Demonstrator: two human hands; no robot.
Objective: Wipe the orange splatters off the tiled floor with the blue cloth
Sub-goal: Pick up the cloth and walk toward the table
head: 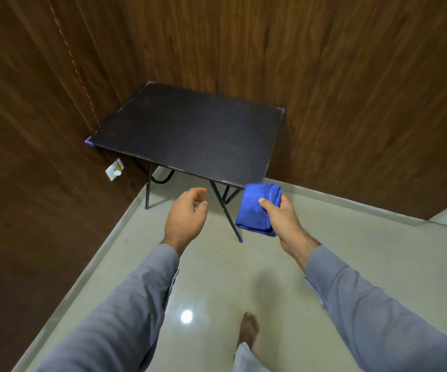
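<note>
The right hand (280, 218) grips the folded cloth (254, 209) ready to wipe, the left hand (186, 214) hangs relaxed and empty beside it, and no splatters show on the floor (270, 277) below.

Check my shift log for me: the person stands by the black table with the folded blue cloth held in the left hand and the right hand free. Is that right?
Not quite: the hands are swapped. The head view shows the right hand holding the folded blue cloth, while the left hand hangs free with loosely curled fingers. The rest holds: the person stands by the black table.
</note>
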